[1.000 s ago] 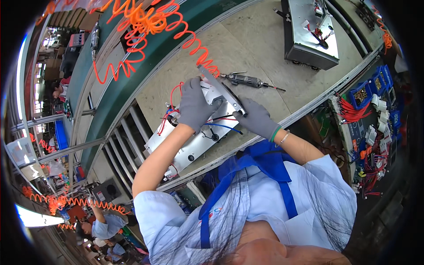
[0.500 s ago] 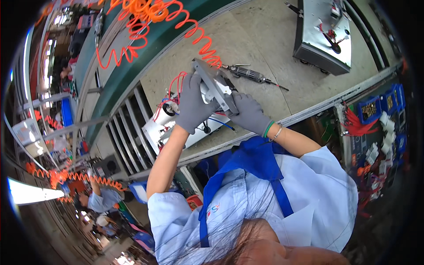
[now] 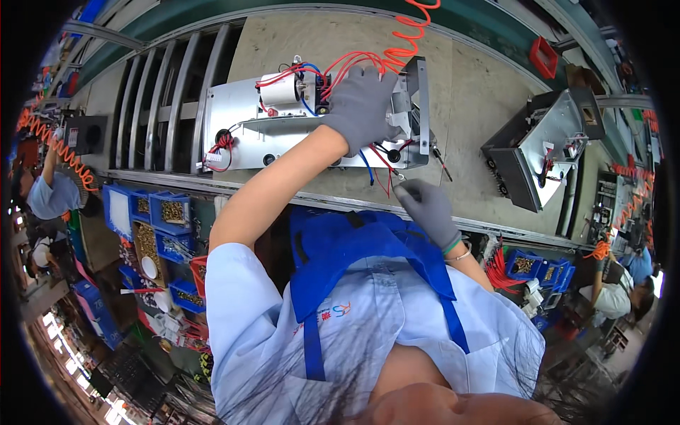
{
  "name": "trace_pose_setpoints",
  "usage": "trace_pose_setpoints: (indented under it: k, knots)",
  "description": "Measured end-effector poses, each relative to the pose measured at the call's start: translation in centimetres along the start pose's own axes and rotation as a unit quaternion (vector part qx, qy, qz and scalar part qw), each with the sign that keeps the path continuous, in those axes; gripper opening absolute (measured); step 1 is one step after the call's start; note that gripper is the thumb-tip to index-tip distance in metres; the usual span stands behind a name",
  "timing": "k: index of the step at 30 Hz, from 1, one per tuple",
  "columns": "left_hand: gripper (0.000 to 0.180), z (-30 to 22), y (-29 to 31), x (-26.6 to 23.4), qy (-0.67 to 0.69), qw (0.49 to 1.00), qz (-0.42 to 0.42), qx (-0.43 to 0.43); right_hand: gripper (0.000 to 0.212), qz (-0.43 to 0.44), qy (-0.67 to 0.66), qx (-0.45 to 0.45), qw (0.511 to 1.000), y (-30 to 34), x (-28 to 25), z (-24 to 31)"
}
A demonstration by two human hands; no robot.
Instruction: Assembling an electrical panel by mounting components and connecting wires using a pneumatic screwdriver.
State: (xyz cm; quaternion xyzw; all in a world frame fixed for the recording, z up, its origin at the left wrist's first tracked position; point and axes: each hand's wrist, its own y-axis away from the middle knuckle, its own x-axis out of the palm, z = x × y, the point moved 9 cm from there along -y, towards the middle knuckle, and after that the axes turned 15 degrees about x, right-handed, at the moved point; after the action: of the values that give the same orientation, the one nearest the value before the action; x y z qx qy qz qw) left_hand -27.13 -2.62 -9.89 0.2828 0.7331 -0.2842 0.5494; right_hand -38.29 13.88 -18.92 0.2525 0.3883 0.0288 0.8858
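Grip, left hand (image 3: 361, 110): grey-gloved, laid palm down over the right part of a silver metal chassis (image 3: 228, 106); whether the fingers pinch any part cannot be told. Grip, right hand (image 3: 429, 211): grey-gloved, fingers bent, at the near bench edge beside loose wire ends (image 3: 389, 185); whether it pinches one cannot be told.

Chassis: one, lying flat on the bench (image 3: 471, 92), left of centre. Fitted with a white cylinder (image 3: 280, 90) at the far side, red wires (image 3: 352, 59) arching beside the left hand, and an upright grey panel (image 3: 423, 106) at the right end.

Further items: orange coiled hose (image 3: 409, 39), far; grey-and-silver box (image 3: 524, 166), right; metal rollers (image 3: 164, 106), left; blue bins (image 3: 172, 212), near left.
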Motion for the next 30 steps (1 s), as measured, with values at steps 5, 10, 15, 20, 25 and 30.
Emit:
trace_pose_setpoints:
  k: [5, 10, 15, 20, 25, 30]
  knots:
    - [0.080, 0.9, 0.3, -2.1, -0.008, 0.999, -0.051, -0.015, 0.078, -0.037, -0.128, -0.037, 0.990, 1.3, 1.3, 5.5]
    - [0.081, 2.3, 0.8, -2.3, 0.062, 0.995, -0.075, -0.016, 0.073, -0.039, -0.281, 0.093, 0.955, -1.2, 2.5, 5.4]
    - [0.085, 1.7, 0.7, -0.6, 0.107, 0.992, -0.060, 0.043, 0.026, -0.134, -0.220, 0.106, 0.960, -1.8, 2.6, 4.2]
    - [0.083, 1.3, 0.5, -0.4, 0.143, 0.980, -0.126, 0.062, 0.022, -0.251, -0.172, -0.074, 0.950, 2.4, 2.9, 0.7]
    - [0.085, 0.4, 0.7, 0.7, 0.193, 0.973, -0.126, 0.015, 0.035, -0.319, -0.221, -0.025, 0.921, 0.8, 0.3, -1.2]
    - [0.088, 0.7, 1.8, 1.5, 0.263, 0.952, -0.157, -0.019, 0.043, -0.134, -0.297, 0.066, 0.943, -2.9, 1.5, -2.5]
